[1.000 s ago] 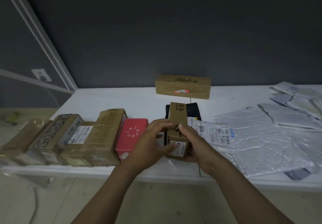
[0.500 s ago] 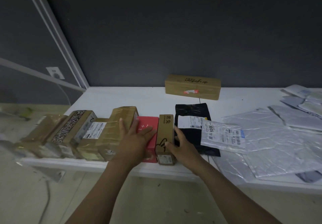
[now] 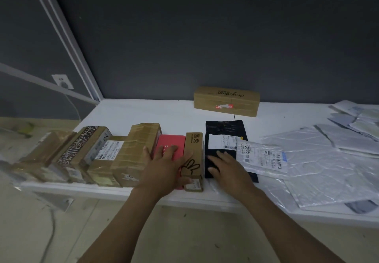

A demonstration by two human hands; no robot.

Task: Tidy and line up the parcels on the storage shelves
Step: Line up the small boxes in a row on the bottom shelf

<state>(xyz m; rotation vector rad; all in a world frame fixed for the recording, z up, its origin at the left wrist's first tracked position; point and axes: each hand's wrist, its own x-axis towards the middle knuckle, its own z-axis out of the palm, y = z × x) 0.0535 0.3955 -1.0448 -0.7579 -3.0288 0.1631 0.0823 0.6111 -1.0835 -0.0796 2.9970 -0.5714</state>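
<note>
— Where do the parcels sit?

— In a row along the front edge of the white shelf, starting near its front left corner: a tape-wrapped brown box, a dark patterned box, a low brown box with a white label, a taller taped brown carton, a flat red box and a narrow brown cardboard box with a rabbit drawing. They stand side by side, touching or nearly so.

— And the hands?

— The left hand lies flat on the flat red box with fingers spread and straight, holding nothing. Its outer finger reaches the taller taped brown carton, and its thumb is at the near end of the narrow brown cardboard box. The right hand rests palm down on a black plastic mailer bag just right of that narrow box, fingers laid out loosely, not curled round anything.

— Anything else on the shelf?

— A white plastic mailer marked 3005 overlaps the black bag's right side. A long brown cardboard box lies against the back edge. Silvery flat mailers are spread in loose layers toward the right edge.
</note>
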